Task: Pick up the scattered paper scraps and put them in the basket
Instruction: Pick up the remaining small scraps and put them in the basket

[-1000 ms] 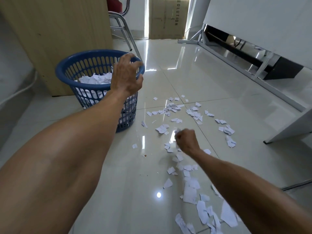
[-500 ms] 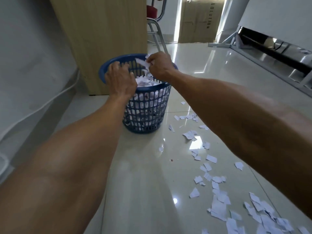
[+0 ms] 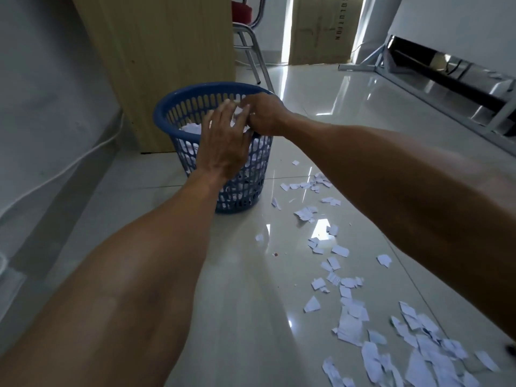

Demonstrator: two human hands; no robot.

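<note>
Paper scraps point(image 3: 349, 328): many on the floor point(image 3: 237, 303), right of the basket point(image 3: 212, 87); more inside it.
Feel: light, thin, floppy; pinch an edge or scoop a pile.
Right hand point(image 3: 265, 115): curled round a few of them, over the basket.
Left hand point(image 3: 226, 141): fingers spread, holding nothing.

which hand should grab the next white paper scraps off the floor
Probably the right hand: the white paper scraps lie right of the blue plastic basket, on its side; the left hand is farther.
</note>
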